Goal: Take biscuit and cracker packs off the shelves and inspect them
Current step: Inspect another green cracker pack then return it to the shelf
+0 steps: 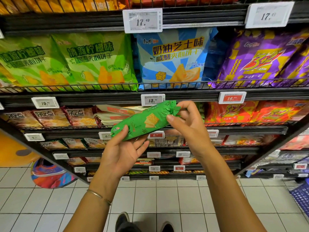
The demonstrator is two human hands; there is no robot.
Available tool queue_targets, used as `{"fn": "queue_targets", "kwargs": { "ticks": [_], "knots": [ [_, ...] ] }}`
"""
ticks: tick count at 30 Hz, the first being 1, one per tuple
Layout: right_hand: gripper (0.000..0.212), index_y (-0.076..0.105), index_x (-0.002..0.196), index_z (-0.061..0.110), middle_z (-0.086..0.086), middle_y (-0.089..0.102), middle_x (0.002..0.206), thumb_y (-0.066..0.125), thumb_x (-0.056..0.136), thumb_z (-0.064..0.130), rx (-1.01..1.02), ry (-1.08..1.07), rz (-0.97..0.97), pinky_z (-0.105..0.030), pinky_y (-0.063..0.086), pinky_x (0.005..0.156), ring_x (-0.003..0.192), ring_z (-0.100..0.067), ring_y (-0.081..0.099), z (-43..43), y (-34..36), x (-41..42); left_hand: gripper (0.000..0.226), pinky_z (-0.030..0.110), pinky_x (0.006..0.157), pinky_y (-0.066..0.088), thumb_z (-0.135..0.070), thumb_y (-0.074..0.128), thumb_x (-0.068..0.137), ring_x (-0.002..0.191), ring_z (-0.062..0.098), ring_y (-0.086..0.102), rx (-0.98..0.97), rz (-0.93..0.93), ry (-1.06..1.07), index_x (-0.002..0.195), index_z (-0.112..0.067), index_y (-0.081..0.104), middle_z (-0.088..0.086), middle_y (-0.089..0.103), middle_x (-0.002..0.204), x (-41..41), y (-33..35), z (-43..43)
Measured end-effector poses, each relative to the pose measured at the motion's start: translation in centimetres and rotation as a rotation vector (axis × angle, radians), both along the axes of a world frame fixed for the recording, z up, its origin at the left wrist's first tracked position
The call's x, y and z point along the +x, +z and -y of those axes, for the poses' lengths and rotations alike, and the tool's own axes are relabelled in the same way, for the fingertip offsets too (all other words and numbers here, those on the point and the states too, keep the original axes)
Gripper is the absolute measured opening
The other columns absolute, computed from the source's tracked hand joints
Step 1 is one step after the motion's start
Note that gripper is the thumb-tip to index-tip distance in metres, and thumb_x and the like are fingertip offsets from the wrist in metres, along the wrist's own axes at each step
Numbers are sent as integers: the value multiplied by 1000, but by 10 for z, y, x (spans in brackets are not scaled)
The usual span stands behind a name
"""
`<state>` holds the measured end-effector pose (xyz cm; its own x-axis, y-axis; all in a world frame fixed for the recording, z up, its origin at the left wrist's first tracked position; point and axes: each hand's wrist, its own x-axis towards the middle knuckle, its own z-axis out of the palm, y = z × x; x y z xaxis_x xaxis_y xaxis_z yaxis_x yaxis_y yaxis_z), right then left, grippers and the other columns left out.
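Note:
A green cracker pack (143,121), a long roll with crackers printed on it, is held slantwise in front of the shelves. My left hand (122,151) cradles its lower left end, thumb curled over the top. My right hand (185,121) pinches the crimped upper right end between thumb and fingers. Behind it, the shelf (184,96) carries large biscuit bags: green lemon bags (93,61), a blue cheese bag (173,59) and purple bags (260,59).
Lower shelves hold red and orange packs (242,113) and pale packs (80,116), with price tags (153,99) along the rails. White tiled floor (158,198) lies below, my shoes (123,220) at the bottom. A colourful display (48,174) stands at the left.

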<state>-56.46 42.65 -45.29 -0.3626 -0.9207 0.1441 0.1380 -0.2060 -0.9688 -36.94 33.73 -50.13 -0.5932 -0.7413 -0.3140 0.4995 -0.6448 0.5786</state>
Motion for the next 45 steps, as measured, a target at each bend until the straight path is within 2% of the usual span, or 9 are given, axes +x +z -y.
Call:
{"fn": "queue_targets", "kwargs": {
  "ticks": [9, 12, 16, 22, 30, 34, 40, 43, 45],
  "knots": [
    [28, 50, 113, 15, -7, 71, 112, 62, 88, 21, -6, 31, 285, -37, 63, 69, 112, -29, 69, 4, -10, -5, 52, 44, 80, 63, -22, 83, 78, 116, 34, 73, -108, 54, 66, 128, -19, 69, 14, 72, 131, 0, 17, -1],
    [23, 54, 111, 19, -4, 70, 116, 62, 90, 24, -26, 62, 423, -39, 63, 70, 108, -25, 70, 5, -12, -12, 89, 48, 85, 63, -37, 93, 68, 124, 39, 68, -195, 70, 59, 146, -16, 55, 15, 67, 140, 1, 31, 0],
    [27, 53, 118, 20, -7, 69, 119, 58, 92, 26, -55, 106, 535, -40, 63, 71, 100, -23, 71, 4, -13, -23, 86, 50, 91, 61, -54, 68, 83, 130, 44, 63, -349, 127, 36, 157, -19, 42, 15, 59, 151, 4, 44, 1],
    [48, 56, 135, 15, -12, 69, 118, 55, 90, 30, -14, 117, 698, -42, 62, 76, 104, -32, 70, 5, -18, -28, 98, 45, 92, 61, -77, 71, 78, 122, 41, 69, -566, 266, 59, 154, -22, 45, 15, 67, 141, -2, 62, -6],
    [60, 58, 137, 18, -11, 69, 131, 75, 80, 17, 54, 252, 621, -46, 64, 79, 110, -32, 71, 12, -20, -25, 54, 39, 93, 62, -70, 55, 95, 128, 28, 67, -982, 351, 161, 147, -57, 47, -5, 64, 145, -8, 79, -7],
    [56, 54, 142, 20, -8, 71, 125, 62, 87, 11, 94, 264, 647, -40, 65, 72, 104, -26, 72, 17, -29, -18, 52, 44, 105, 56, -62, 51, 99, 136, 23, 60, -1148, 392, 156, 149, -48, 46, -10, 59, 151, -8, 87, -6],
    [51, 64, 131, 14, -11, 73, 120, 70, 81, 16, 163, 248, 541, -40, 65, 73, 101, -25, 74, 22, -22, -14, 49, 34, 91, 63, -48, 49, 106, 125, 10, 65, -1232, 472, 172, 152, -31, 44, -24, 61, 142, 0, 96, 2],
    [47, 69, 122, 17, -11, 75, 113, 79, 77, 23, 146, 192, 343, -38, 64, 66, 97, -25, 75, 25, 6, -12, 55, 25, 79, 62, -62, 49, 102, 116, 8, 69, -1247, 478, 259, 151, -35, 48, -23, 64, 138, 10, 116, 15],
    [53, 71, 118, 19, -11, 76, 109, 86, 68, 30, 87, 134, 227, -33, 62, 60, 90, -24, 75, 31, 36, -12, 58, 39, 82, 64, -71, 51, 97, 124, 21, 68, -1198, 450, 287, 149, -45, 50, -13, 62, 145, 19, 139, 28]
  ]
}}
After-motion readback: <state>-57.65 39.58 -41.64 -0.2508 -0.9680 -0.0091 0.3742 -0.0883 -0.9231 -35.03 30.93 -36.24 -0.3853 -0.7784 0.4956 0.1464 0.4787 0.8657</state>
